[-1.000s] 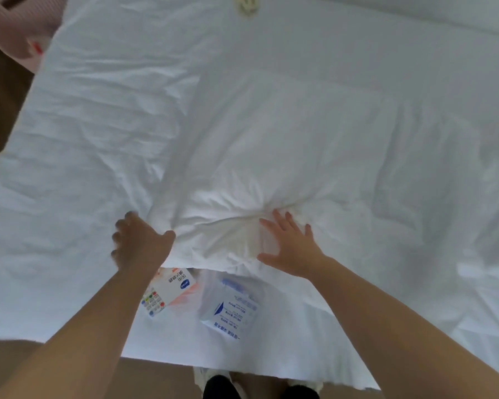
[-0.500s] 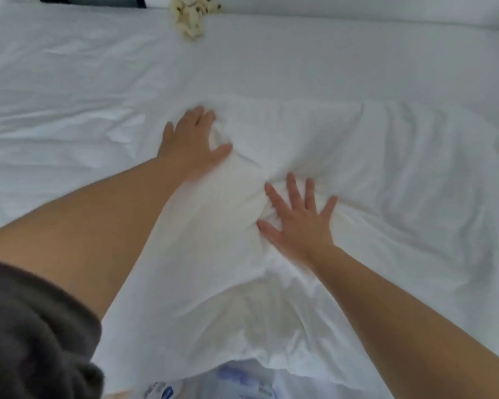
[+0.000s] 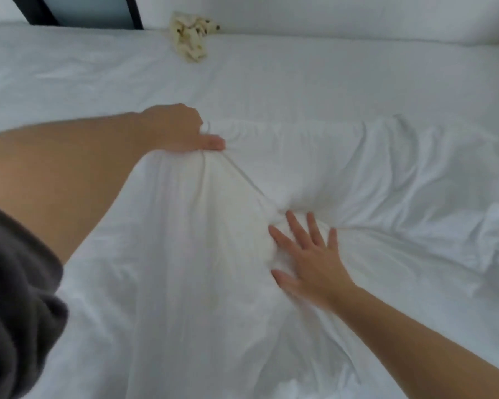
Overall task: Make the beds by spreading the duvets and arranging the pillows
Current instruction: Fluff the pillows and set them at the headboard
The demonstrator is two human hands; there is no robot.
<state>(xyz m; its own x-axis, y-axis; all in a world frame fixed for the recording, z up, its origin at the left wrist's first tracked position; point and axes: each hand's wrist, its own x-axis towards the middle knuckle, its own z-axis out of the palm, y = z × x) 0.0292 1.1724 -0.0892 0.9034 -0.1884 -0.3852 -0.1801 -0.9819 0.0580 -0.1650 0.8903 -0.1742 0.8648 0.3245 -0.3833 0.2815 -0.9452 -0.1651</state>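
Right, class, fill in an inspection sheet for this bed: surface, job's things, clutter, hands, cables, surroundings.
Surface: creased white sheet.
Job's things: white pillow lying on the sheet, bunched into folds.
Clutter: crumpled cream spotted cloth at the bed's far edge.
Hands: left hand grips the pillow's far corner; right hand presses flat on the pillow, fingers spread.
Cables: nothing seen.
Surroundings: dark-framed panel beyond the bed; grey sleeve at lower left.
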